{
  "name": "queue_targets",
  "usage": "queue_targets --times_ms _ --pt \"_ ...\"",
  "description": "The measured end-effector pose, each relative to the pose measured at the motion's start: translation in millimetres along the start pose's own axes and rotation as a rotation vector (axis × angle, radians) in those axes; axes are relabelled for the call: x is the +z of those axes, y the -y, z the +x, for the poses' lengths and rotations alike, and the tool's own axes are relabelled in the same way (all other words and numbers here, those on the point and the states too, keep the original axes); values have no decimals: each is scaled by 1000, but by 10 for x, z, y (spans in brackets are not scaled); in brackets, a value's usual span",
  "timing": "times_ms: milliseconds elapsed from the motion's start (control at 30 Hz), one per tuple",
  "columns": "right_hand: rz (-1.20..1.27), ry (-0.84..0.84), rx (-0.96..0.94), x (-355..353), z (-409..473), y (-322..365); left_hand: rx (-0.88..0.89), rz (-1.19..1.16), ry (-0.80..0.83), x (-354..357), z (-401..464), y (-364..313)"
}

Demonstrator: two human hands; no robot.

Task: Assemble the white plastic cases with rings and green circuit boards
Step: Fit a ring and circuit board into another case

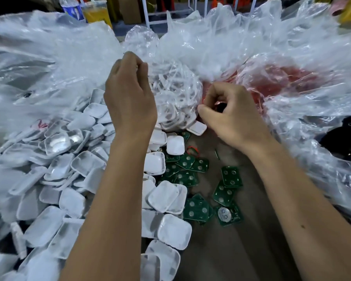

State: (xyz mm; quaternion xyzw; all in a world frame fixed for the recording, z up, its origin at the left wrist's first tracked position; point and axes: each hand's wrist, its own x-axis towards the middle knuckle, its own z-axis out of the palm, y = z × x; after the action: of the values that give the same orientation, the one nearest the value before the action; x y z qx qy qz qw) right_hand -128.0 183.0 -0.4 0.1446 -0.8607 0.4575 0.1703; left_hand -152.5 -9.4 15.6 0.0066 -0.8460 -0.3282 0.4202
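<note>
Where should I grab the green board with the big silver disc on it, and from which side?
Pinch the green board with the silver disc by its bare right-hand edges, coming from above on the right. It lies flat, disc up, and its left side tucks against a stack of other boards, while the table to its right and near side is open. I'd use the right hand.
</note>
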Motion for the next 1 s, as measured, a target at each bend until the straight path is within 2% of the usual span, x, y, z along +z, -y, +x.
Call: queue_targets --times_ms 67,200,267,567,700,833,900,1000 --pt "59 -17 2 34 -13 -30 -6 33 118 56 40 17" --pt "120 27 20 121 -56 -97 -123 165 463 137 23 76" --pt "178 57 35 155 -70 -114 -116 179 534 116 26 87" --pt "189 105 124 209 -76 -151 -159 60 571 -28 38 76" --pt "196 86 178 214 -78 -168 -175 30 480 -46 -21 98" --pt "352 81 208 204 -70 -139 -162 39 318 -182 35 132" --pt "465 95 254 203 -68 -122 -219 -51 295 -278 98 153" --pt "547 127 304 216 -78 -114 -412 -302 309 -368 146 145"
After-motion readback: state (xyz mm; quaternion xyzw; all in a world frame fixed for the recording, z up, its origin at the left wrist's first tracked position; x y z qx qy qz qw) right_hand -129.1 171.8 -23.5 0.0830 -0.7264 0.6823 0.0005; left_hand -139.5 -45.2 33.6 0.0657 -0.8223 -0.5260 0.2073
